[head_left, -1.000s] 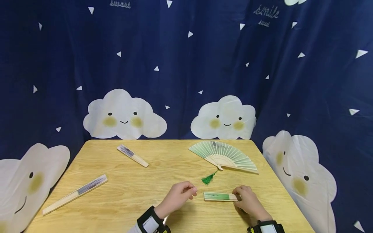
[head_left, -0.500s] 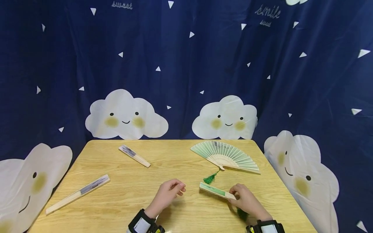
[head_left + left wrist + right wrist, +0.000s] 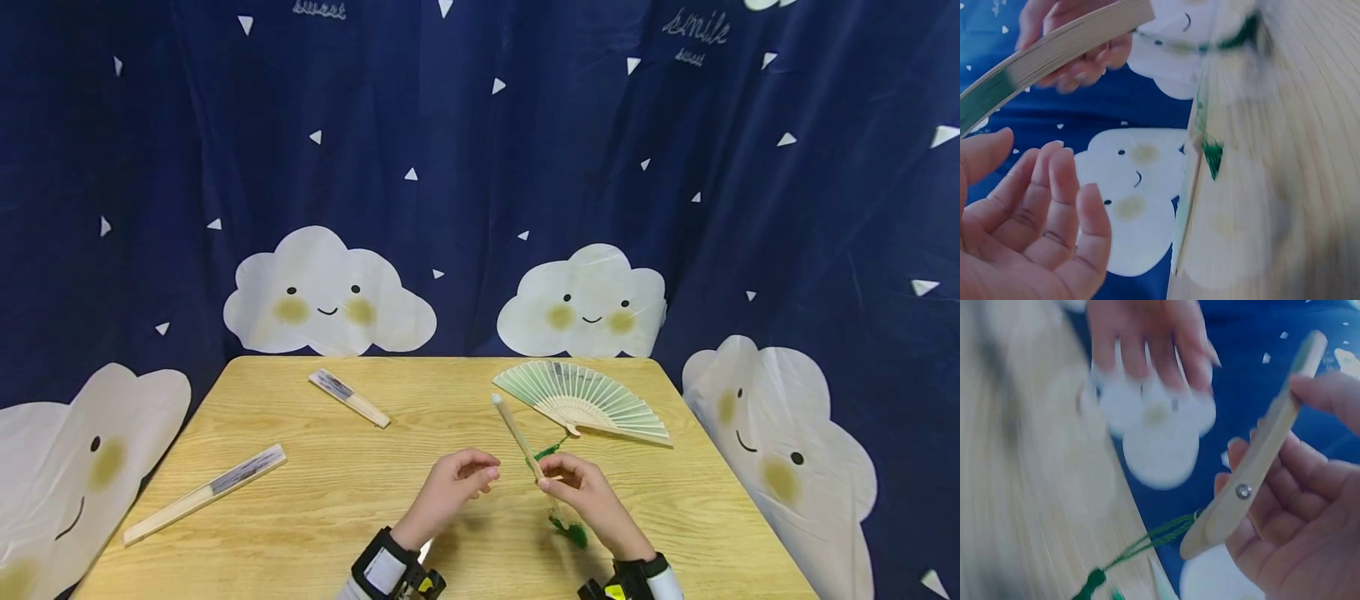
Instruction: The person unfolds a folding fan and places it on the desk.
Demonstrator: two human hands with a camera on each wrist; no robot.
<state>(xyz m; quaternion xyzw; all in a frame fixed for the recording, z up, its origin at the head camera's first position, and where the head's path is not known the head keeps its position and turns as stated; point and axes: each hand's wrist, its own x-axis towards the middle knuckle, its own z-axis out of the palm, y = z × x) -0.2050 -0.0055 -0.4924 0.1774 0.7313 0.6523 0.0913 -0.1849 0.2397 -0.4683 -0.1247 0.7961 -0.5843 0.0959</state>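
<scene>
A folded green fan (image 3: 517, 429) is held up off the table by my right hand (image 3: 592, 500), pinched between thumb and fingers with its far end tilted upward. The right wrist view shows its bamboo guard with a metal rivet (image 3: 1244, 490) and a green tassel (image 3: 1089, 584) on a cord. To the left, my left hand (image 3: 450, 492) hovers with loosely bent fingers and nothing in it. In the left wrist view its fingers (image 3: 1063, 175) are apart from the folded fan (image 3: 1079, 39). Behind both hands lies a spread green fan (image 3: 588, 404) with a green tassel.
Two folded fans with dark grey patterns lie on the left of the wooden table (image 3: 337, 500): one folded fan (image 3: 349, 398) towards the back, another folded fan (image 3: 206, 493) nearer the front. A dark blue curtain (image 3: 450, 125) with smiling clouds surrounds the table.
My right hand has lifted the folded green fan from the table, moved it leftward and turned its end upward. My left hand drew back left, then returned towards the fan.
</scene>
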